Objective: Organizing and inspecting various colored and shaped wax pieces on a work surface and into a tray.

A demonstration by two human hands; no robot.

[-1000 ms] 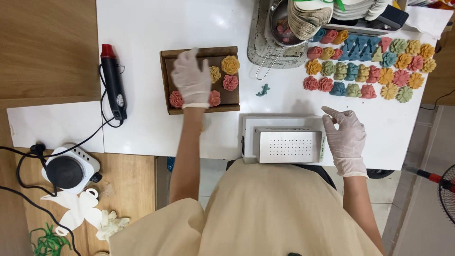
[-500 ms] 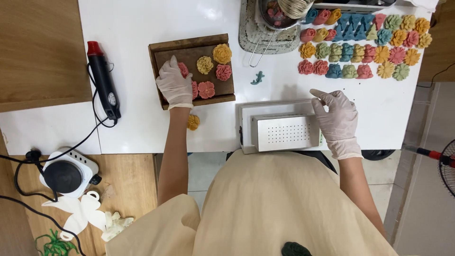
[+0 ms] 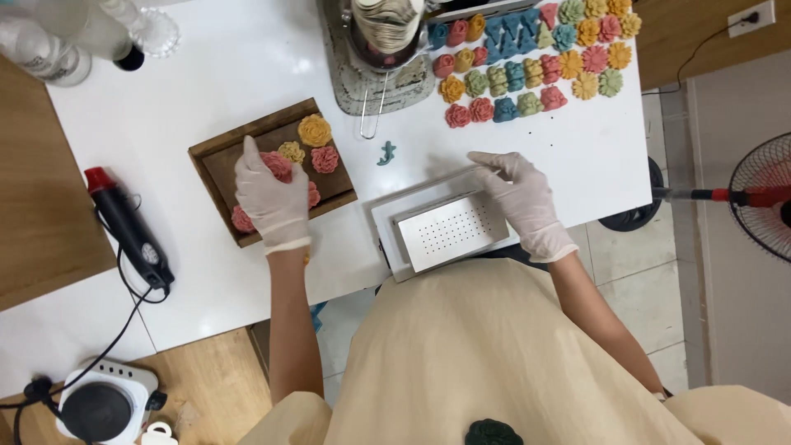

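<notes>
Closest in, the right hand [image 3: 525, 200] in a white glove rests on the far right corner of a white box with a perforated metal plate [image 3: 449, 231] at the table edge, fingers loosely together, index pointing left. The left hand [image 3: 269, 194], also gloved, lies flat in a wooden tray [image 3: 216, 165], fingers together over pink flower-shaped pieces [image 3: 325, 159]; can't tell if it's gripping one. Further back, rows of colourful flower pieces [image 3: 531, 62] lie on the white table [image 3: 247, 66].
</notes>
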